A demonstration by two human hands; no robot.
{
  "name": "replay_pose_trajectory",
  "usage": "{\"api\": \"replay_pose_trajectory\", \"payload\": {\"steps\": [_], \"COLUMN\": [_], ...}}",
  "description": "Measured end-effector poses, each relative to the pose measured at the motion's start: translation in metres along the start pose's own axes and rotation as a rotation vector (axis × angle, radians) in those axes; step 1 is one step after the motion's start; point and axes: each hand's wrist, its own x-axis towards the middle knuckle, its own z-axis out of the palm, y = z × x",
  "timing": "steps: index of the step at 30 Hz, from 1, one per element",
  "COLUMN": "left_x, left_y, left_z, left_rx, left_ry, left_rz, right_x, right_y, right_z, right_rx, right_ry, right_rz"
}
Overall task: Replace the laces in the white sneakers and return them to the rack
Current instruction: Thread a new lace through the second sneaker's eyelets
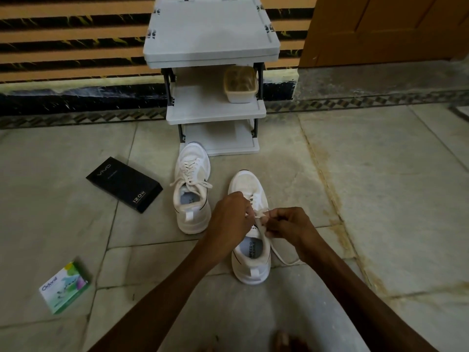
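My left grip [232, 217] and right grip [289, 224] both pinch the lace [279, 255] over the near sneaker [251, 273]. Lace looks limp and light. I'd hold close to the tip.

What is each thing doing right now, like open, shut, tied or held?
Far sneaker, laced, ends untied, on the floor.
Near sneaker, upright, being laced.
Lace, one end trailing on the floor.
Left hand, pinches the lace.
Right hand, pinches the lace.
Black box, closed.
Green box, closed.
Rack, upright, no sneakers on it.
Tub, on the rack's middle shelf.
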Motion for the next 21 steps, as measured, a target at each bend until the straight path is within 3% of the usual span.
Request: {"api": "replay_pose_trajectory", "payload": {"steps": [8,15,17,21], "left_x": [0.001,-0.011,-0.013,-0.015], "left_y": [0.002,0.012,0.014,0.019], "left_z": [0.005,0.009,0.009,0.007], "left_rx": [0.045,0.035,0.017,-0.034], "left_ry": [-0.045,0.086,0.086,0.059], "left_rz": [-0.031,-0.145,-0.186,-0.220], "right_x": [-0.004,-0.004,-0.005,-0.010], "right_y": [0.003,0.005,0.001,-0.002], "right_z": [0.002,0.005,0.005,0.005], "right_rx": [-0.059,-0.553,-0.493,-0.156], "right_ry": [0.040,0.043,0.033,0.008], "right_rz": [-0.089,-0.352,-0.327,-0.191]}}
